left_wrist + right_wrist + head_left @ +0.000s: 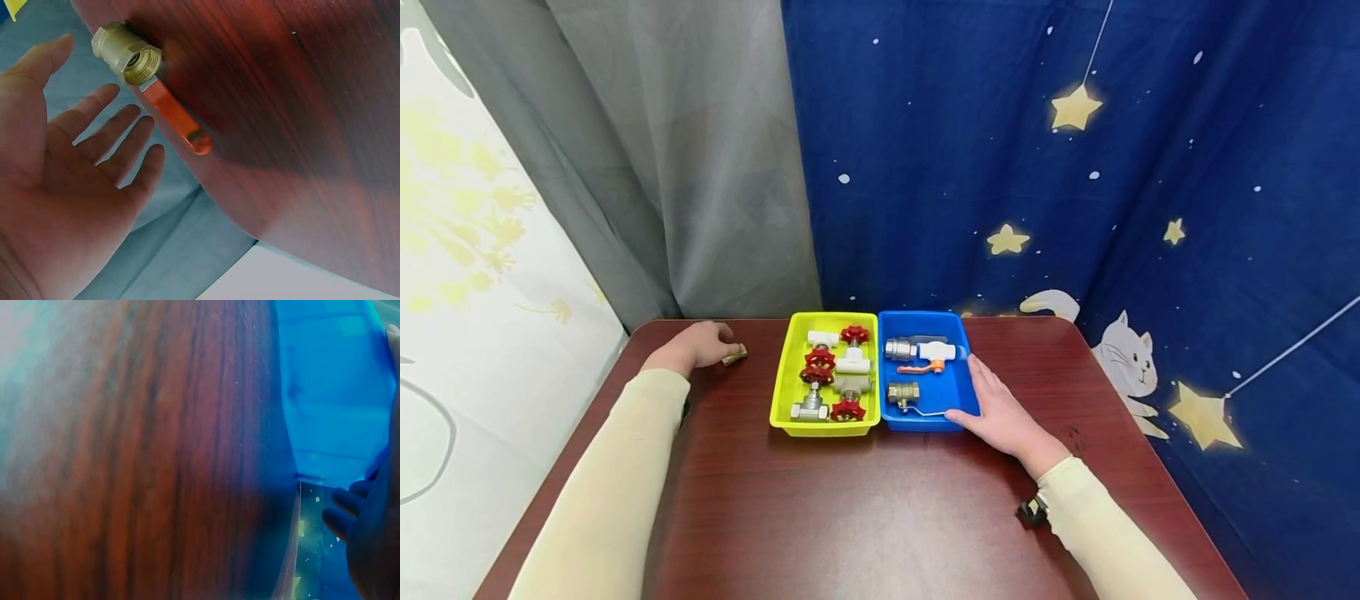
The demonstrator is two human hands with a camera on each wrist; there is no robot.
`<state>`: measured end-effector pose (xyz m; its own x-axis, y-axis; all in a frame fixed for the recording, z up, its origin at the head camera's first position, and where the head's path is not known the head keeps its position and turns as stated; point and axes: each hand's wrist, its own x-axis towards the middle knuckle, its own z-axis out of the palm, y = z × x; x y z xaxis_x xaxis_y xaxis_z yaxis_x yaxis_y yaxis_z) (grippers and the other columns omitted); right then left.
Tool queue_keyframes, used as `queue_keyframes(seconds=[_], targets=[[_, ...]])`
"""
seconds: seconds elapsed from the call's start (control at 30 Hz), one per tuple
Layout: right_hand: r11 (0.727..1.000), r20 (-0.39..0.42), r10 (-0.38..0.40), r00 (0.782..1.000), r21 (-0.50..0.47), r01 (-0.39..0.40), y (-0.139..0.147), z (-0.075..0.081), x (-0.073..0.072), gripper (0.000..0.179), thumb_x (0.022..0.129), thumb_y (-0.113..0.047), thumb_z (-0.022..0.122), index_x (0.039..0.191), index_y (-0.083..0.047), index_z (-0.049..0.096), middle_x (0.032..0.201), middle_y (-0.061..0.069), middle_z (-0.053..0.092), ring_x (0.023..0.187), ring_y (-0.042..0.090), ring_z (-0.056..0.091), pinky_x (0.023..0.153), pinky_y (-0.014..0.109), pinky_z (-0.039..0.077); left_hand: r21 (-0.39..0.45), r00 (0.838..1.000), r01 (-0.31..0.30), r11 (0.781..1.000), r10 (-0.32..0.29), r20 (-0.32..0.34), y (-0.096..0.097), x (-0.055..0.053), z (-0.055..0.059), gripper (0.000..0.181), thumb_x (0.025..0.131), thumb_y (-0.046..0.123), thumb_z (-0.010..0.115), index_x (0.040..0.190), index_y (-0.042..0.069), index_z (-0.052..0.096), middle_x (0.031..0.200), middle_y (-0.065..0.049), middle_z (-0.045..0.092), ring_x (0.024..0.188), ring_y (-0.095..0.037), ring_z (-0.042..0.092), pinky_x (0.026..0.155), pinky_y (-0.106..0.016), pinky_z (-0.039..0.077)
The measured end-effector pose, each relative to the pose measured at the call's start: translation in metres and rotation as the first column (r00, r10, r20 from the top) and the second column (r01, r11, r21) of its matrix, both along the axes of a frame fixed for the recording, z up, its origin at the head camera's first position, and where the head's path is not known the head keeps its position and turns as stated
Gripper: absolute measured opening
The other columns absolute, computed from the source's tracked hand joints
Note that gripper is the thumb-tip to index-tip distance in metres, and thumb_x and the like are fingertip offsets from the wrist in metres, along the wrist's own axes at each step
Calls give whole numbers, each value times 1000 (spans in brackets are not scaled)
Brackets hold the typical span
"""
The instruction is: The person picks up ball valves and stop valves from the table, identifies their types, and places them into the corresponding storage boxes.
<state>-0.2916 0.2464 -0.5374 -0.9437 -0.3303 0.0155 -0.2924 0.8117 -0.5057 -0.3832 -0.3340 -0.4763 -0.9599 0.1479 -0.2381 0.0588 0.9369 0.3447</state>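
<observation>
In the head view my left hand (703, 343) is at the table's far left, right beside a brass ball valve (734, 355). The left wrist view shows its fingers spread and relaxed, with the valve's brass body (128, 53) and orange-red lever (178, 119) on the table just past the fingertips. My right hand (997, 410) lies along the right side of a blue tray (951, 421), fingers fairly straight, thumb at the near rim. Inside the tray are a steel valve (901, 349), a white valve with an orange lever (936, 354) and a brass valve (903, 392).
A yellow tray (781, 400) stands against the blue one's left side. It holds several valves with red handwheels (847, 409), white and metal ones among them. Behind the wooden table (850, 517) hang grey and blue curtains (940, 167).
</observation>
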Motion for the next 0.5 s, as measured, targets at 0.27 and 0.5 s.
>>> queue_keyframes(seconds=[0.27, 0.5], targets=[[1000, -4, 0, 1000, 1, 0, 0, -1, -1, 116, 102, -63, 71, 179, -12, 1, 186, 13, 8, 168, 44, 16, 126, 73, 26, 4, 999, 34, 999, -34, 7, -1, -4, -12, 56, 108, 36, 68, 141, -8, 64, 126, -27, 69, 110, -40, 62, 100, -59, 51], [1000, -4, -3, 1000, -1, 3, 0, -1, 0, 116, 102, -62, 71, 179, -12, 0, 186, 14, 8, 168, 45, 16, 126, 73, 25, -62, 996, 68, 996, -72, -60, -1, -9, -21, 48, 103, 27, 74, 134, -9, 68, 128, -31, 67, 116, -46, 63, 105, -63, 50]])
